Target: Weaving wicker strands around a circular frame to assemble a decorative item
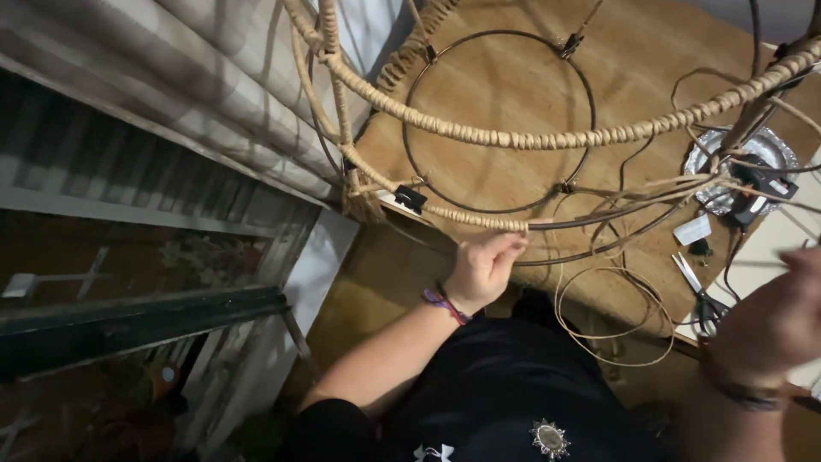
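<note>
Of the hands, the left point(483, 267) pinches the cord-wrapped wire frame point(479, 221); the blurred right point(774, 321), raised, grip unclear.

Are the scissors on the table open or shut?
Shut: the scissors lie flat on the table, blades together in one line.

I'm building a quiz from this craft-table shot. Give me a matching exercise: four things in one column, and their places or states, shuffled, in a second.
Things:
1. left hand
2. right hand
3. scissors
4. foil dish

Places or states:
A. lying flat near the table's front edge, by a loop of cord
B. pinching the wire frame where the cord wrapping ends
C. blurred, raised at the right edge of the view
D. on the table at the far right, behind strands of cord

Pairs: 1-B, 2-C, 3-A, 4-D
</note>
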